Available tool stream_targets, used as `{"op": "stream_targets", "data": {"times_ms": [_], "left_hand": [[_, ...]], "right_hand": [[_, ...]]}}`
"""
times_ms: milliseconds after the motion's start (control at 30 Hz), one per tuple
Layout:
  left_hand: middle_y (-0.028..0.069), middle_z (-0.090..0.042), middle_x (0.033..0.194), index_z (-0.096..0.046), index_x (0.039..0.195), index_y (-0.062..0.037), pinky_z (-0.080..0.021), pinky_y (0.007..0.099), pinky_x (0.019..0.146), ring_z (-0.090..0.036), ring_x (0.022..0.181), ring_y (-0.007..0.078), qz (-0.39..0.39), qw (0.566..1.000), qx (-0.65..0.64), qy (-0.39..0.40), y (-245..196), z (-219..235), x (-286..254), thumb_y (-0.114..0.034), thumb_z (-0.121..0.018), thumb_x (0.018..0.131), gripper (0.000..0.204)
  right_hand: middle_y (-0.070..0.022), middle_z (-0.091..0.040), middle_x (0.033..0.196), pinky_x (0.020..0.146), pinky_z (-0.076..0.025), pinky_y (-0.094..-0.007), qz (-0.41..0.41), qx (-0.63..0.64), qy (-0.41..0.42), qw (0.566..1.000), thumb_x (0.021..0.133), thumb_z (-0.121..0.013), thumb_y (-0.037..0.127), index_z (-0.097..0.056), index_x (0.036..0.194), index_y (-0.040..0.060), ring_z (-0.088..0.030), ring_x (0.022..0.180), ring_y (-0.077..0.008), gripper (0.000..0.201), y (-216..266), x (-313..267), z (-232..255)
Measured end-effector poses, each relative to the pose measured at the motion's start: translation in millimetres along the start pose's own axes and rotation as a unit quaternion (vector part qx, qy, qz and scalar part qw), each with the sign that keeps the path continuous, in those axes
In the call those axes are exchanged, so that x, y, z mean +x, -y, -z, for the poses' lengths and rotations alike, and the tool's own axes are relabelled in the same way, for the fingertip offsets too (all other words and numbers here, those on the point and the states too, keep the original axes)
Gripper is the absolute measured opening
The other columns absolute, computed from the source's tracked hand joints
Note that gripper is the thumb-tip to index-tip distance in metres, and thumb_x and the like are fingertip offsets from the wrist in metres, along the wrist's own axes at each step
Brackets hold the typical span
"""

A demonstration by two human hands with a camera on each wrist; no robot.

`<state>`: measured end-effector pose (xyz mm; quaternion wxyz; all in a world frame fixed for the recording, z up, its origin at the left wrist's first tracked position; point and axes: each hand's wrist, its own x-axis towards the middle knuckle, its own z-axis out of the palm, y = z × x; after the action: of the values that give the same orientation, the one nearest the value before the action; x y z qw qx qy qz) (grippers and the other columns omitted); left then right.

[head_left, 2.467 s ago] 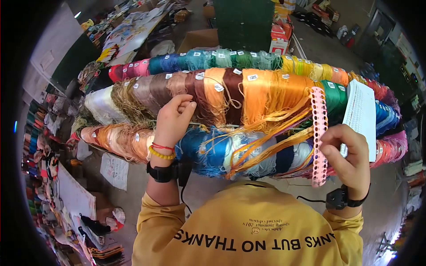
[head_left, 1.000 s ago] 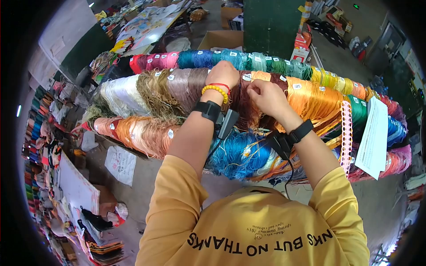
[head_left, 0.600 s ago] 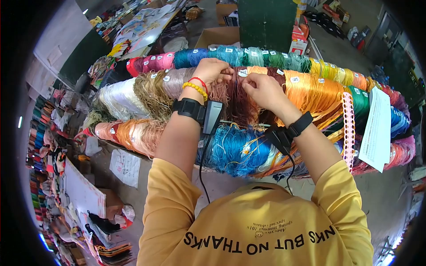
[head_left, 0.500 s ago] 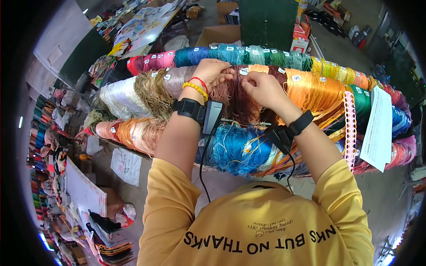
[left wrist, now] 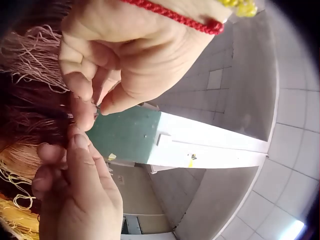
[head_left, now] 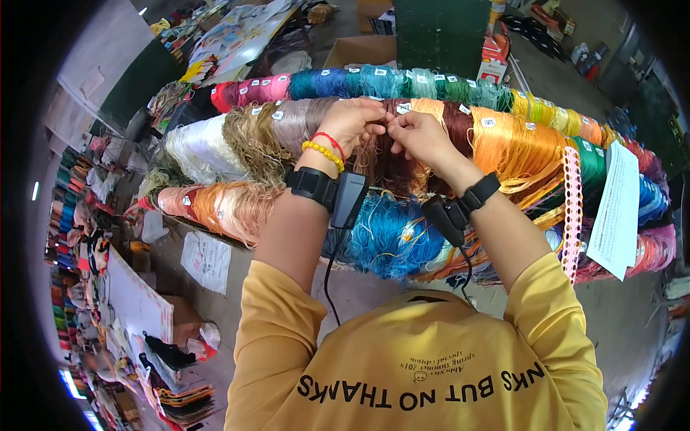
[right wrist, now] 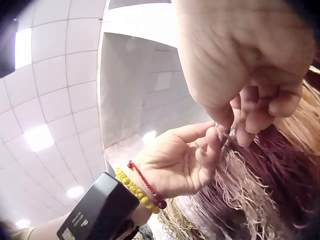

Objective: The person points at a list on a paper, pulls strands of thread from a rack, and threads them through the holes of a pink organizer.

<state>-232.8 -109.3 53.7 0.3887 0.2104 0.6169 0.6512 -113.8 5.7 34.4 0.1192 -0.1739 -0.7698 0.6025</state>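
Observation:
In the head view, my left hand (head_left: 352, 123) and right hand (head_left: 424, 140) meet fingertip to fingertip at the top of the dark maroon thread hank (head_left: 388, 172), on the middle row. Thumb and fingers of each hand pinch a fine strand of thread there; in the right wrist view a thin purplish bit (right wrist: 227, 136) shows between the fingertips. Pinkish-mauve thread (right wrist: 240, 172) hangs right beside it. The fingers partly hide the strand. Another maroon hank (head_left: 458, 129) and orange thread (head_left: 507, 147) lie to the right of my hands.
Blue thread (head_left: 392, 233) fills the nearer row below my forearms. A pink perforated strip (head_left: 571, 208) with orange strands hangs at right, beside white printed sheets (head_left: 614, 215). Behind runs a third row with teal thread (head_left: 377, 82). An open cardboard box (head_left: 359, 52) stands farther back.
The right hand has left the pink strip and moved left to the maroon thread; the left hand has moved up and right. During the last half second, their fingertips came together.

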Motion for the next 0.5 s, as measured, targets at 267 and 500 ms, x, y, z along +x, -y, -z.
{"op": "stream_targets", "data": {"times_ms": [267,500], "left_hand": [[0.0059,-0.066,0.087,-0.053,0.110,-0.0004,-0.039,0.0146,0.045,-0.055,0.055,0.0054,-0.025,1.000,0.005,-0.002,11.5,3.7,7.6,-0.007,-0.062,0.082,0.030],[0.0061,-0.066,0.087,-0.055,0.110,0.0009,-0.037,0.0155,0.047,-0.055,0.057,0.0055,-0.067,0.994,0.069,-0.044,9.7,-1.7,2.3,-0.007,-0.063,0.080,0.031]], "right_hand": [[-0.0055,-0.061,0.064,0.044,-0.041,-0.0217,-0.044,0.082,-0.030,0.995,0.085,-0.055,0.015,-0.060,0.084,0.0007,-0.055,0.051,-0.0094,0.015,0.7,-0.4,-19.9],[-0.0039,-0.060,0.063,0.045,-0.040,-0.0219,-0.042,0.134,-0.053,0.989,0.087,-0.056,0.016,-0.062,0.084,0.0016,-0.052,0.050,-0.0088,0.016,-5.5,-5.9,-15.9]]}}
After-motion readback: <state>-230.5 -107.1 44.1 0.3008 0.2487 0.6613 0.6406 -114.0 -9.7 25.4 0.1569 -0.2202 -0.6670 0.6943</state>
